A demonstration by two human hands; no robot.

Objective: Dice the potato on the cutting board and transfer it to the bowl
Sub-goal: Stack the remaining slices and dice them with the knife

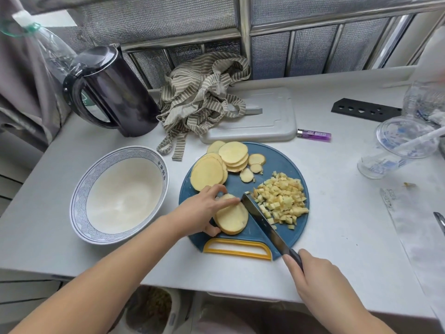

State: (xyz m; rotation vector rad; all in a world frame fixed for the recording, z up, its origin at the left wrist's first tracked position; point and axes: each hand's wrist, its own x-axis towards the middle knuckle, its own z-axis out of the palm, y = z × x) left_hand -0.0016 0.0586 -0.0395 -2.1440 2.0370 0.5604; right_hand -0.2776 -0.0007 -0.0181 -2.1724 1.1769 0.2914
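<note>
A round blue cutting board (279, 162) with a yellow handle lies at the table's middle. On its near left a small stack of potato slices (232, 219) is held by my left hand (204, 213), fingers curled over its far edge. My right hand (315, 278) grips a dark-handled knife (261, 220) whose blade runs along the stack's right side, tip down on the board. A heap of diced potato (281, 198) lies on the board's right. More slices (216, 168) sit at its far left. The white bowl (96, 174) with a blue rim stands left of the board, nothing in it.
A black kettle (108, 92) stands at the back left, beside a striped cloth (202, 92) and a grey board (265, 116). A purple lighter (314, 135) lies behind the blue board. Clear plastic cups (397, 150) and a bottle stand at the right; the table's near edge runs beneath my forearms.
</note>
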